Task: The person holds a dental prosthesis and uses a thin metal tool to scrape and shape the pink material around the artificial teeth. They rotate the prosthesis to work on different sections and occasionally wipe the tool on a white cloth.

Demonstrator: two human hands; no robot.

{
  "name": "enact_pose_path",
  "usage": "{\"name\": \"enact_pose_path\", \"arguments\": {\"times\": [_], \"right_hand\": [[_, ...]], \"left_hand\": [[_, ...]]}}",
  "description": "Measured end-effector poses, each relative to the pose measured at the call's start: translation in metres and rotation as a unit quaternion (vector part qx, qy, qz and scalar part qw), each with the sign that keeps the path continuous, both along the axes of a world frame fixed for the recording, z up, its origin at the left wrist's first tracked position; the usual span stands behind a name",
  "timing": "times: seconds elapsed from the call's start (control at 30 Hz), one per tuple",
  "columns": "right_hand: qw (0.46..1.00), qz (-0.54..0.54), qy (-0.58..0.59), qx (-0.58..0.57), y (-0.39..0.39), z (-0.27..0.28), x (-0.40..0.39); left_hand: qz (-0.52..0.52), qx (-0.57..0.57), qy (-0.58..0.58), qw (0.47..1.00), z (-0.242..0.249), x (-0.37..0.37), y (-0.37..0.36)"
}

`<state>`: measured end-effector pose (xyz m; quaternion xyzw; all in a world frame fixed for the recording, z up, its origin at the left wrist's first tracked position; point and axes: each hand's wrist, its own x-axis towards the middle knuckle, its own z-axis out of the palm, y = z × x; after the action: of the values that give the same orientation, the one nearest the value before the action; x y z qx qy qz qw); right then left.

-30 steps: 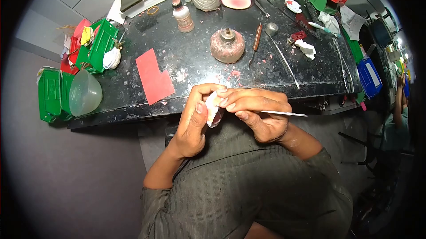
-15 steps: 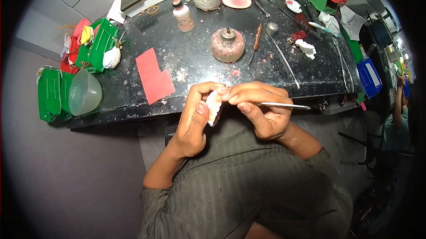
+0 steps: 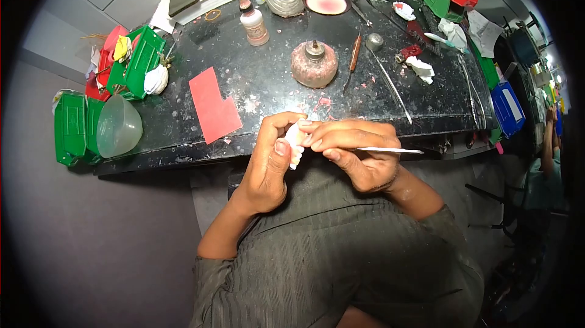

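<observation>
My left hand [image 3: 266, 169] is closed around a small dental model [image 3: 295, 152], pale with a row of white teeth along its lower part, gripped between thumb and fingers. A slim metal carving tool [image 3: 399, 150] lies in my right hand [image 3: 368, 156], its shaft sticking out to the right past the palm. The right fingertips meet at the model's upper right side; the tool's working tip is hidden behind them. Just beyond both hands, scraps of pink wax [image 3: 323, 102] lie on the black bench [image 3: 268, 75].
A spirit lamp [image 3: 314, 64] stands past my hands, with a red-handled knife [image 3: 354, 53] to its right. A pink wax sheet [image 3: 214, 108], dropper bottle [image 3: 254, 26] and translucent bowl [image 3: 119, 127] are leftward. A long metal tool [image 3: 390, 84] lies right. Another person [image 3: 545, 172] is at far right.
The dental model has turned slightly in my left hand, so its teeth show at a different angle. My right fingers and the tool have shifted a little.
</observation>
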<state>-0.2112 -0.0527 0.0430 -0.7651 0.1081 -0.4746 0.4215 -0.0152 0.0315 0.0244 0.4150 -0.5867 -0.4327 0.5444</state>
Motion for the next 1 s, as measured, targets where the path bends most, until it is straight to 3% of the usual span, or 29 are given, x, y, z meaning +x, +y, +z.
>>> {"name": "enact_pose_path", "arguments": {"times": [0.33,0.53,0.67,0.73,0.9,1.0], "right_hand": [[1.000,0.015,0.009,0.005,-0.003,-0.003,-0.002],[0.993,0.017,-0.096,0.064,-0.020,-0.006,-0.015],[0.987,-0.078,-0.126,0.056,-0.030,-0.006,-0.023],[0.986,-0.117,-0.111,0.039,-0.040,-0.011,-0.027],[0.966,-0.246,-0.067,0.036,-0.058,-0.016,-0.034],[0.963,-0.247,-0.065,0.082,-0.063,-0.016,-0.038]], "left_hand": [[0.024,-0.002,-0.051,0.998,0.000,0.000,0.000],[0.052,0.000,-0.078,0.996,0.002,0.006,0.000],[0.087,-0.024,-0.117,0.989,-0.006,0.006,-0.003],[0.127,-0.089,-0.181,0.971,-0.011,0.007,-0.004],[0.140,-0.111,-0.157,0.971,-0.010,0.006,-0.004],[0.153,-0.104,-0.164,0.969,-0.011,0.007,-0.002]]}}
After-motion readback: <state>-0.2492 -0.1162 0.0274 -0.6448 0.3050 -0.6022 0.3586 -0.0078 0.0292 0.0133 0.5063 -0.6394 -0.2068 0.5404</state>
